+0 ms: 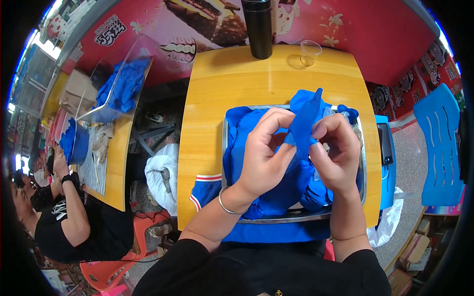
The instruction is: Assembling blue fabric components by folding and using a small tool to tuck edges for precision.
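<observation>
Both my hands are raised over a metal tray (pixel 296 217) heaped with blue fabric (pixel 269 197). A soft blue fabric piece (pixel 305 116) stands up between them, its narrow tip pointing upward. My left hand (pixel 269 153) pinches its left edge between thumb and fingers, with a bracelet on that wrist. On the other side my right hand (pixel 338 150) closes thumb and fingertips on the piece's right edge. The fingers hide part of the pinched edges. Beside the tray's left side lies a blue cloth (pixel 206 190) with red and white striped trim.
A black bottle (pixel 257 29) and a clear plastic cup (pixel 310 53) stand at the table's (pixel 222 74) far edge. At left, another person (pixel 74 217) sits by a second table with a clear bin (pixel 116 93) of blue fabric. A blue chair (pixel 439 148) is at right.
</observation>
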The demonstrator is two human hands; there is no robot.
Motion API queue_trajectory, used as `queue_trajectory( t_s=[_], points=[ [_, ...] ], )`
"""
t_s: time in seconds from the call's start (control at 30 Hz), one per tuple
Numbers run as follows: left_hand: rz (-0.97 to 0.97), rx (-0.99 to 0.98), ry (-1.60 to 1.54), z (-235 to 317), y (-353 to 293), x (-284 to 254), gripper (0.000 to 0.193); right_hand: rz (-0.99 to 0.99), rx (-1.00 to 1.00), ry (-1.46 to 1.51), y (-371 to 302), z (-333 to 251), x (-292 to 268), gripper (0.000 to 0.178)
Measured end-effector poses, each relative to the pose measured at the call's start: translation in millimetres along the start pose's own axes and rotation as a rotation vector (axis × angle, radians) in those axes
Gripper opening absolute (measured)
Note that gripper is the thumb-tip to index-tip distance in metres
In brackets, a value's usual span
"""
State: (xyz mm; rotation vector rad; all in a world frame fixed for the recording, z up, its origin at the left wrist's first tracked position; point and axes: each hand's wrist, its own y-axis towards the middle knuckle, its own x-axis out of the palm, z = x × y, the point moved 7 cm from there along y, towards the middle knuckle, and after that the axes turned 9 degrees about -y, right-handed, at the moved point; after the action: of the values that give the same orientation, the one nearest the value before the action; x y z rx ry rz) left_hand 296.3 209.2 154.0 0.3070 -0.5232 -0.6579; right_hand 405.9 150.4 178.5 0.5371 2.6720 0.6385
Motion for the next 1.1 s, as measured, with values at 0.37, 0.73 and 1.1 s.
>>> queue_trajectory(
  t_s=[0.37,0.73,1.1],
  points=[
    [-0.012,-0.098,-0.174,-8.8,-4.6,10.3,0.015,0.15,-0.048,-0.125,3.8,5.3,-14.8,0.013],
    [-0.014,-0.313,-0.49,-14.9,-2.1,7.0,0.018,0.144,-0.127,-0.223,3.0,-5.1,-10.2,0.014],
    [0.08,-0.102,-0.04,-15.2,-3.1,-2.2,0.016,0.068,-0.004,-0.15,0.4,4.9,-0.4,0.01]
  ],
)
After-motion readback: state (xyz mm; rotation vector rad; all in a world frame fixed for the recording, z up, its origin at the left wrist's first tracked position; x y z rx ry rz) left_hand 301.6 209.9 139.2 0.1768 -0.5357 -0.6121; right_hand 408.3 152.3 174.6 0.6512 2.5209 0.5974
